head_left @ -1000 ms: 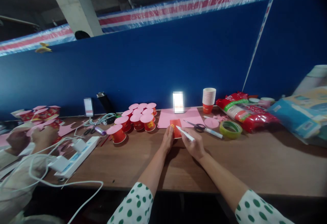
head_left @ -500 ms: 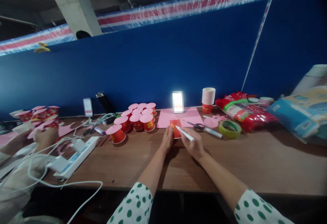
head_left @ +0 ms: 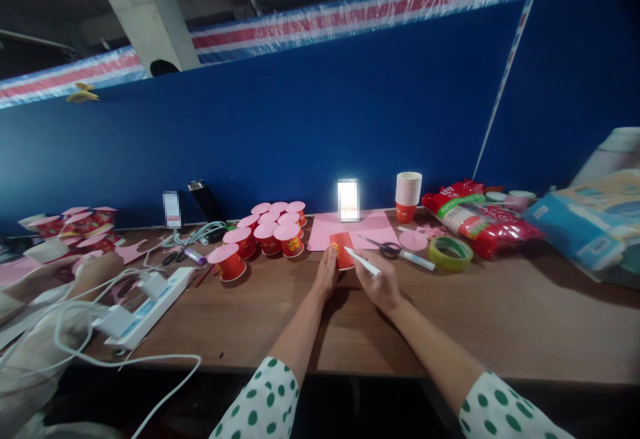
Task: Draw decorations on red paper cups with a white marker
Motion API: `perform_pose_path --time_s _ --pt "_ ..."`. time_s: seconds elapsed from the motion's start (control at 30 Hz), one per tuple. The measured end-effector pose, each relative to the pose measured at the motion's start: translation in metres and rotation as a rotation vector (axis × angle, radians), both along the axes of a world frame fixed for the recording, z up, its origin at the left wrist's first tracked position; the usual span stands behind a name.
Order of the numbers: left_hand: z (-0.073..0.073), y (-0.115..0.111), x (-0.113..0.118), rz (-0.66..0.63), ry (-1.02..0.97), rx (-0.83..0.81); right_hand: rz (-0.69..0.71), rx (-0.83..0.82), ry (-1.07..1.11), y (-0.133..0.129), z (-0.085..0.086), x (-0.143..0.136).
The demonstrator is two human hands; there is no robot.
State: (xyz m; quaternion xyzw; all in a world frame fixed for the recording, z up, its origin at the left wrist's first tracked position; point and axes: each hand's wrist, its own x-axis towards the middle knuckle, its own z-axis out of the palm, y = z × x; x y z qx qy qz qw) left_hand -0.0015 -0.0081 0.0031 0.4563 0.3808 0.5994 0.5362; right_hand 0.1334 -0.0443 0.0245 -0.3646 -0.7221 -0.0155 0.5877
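Between my hands is a red paper cup (head_left: 342, 249) with a yellow mark on its side. My left hand (head_left: 327, 275) grips it from the left. A white marker (head_left: 365, 263) is pinched in my right hand (head_left: 381, 284), its tip at or close to the cup's right side; I cannot tell if it touches. Behind the cup lies a pink paper sheet (head_left: 373, 227), with a lit phone (head_left: 349, 200) upright at its back. Scissors (head_left: 387, 248) and another marker (head_left: 418, 260) rest just right of the sheet.
Several red cups topped with pink discs (head_left: 270, 231) stand left of the sheet. To the right are stacked cups (head_left: 409, 193), a tape roll (head_left: 451, 253) and a red plastic pack (head_left: 483, 219). A co-worker's hands (head_left: 95, 272) work at far left, behind a power strip (head_left: 153, 307) with cables.
The cup has tilted slightly to the left in my left hand. My right hand with the marker has barely moved. The co-worker's hands have shifted a little.
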Motion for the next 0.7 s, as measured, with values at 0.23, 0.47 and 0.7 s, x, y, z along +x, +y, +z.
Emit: perform_pose_path --time_s 0.23,0.47,0.7 --pt "0.0002 0.0021 0.0024 -0.056 -0.24 -0.117 -0.045 -0.081 0.091 -0.0014 0.0019 0.0012" --pt "-0.0007 0.0039 0.0014 -0.077 -0.302 -0.061 0.014 -0.03 0.058 -0.0011 0.0013 0.0005" --pt "-0.0057 0.0067 0.0004 -0.085 -0.282 -0.062 0.049 0.009 0.024 0.0008 -0.0018 -0.0003"
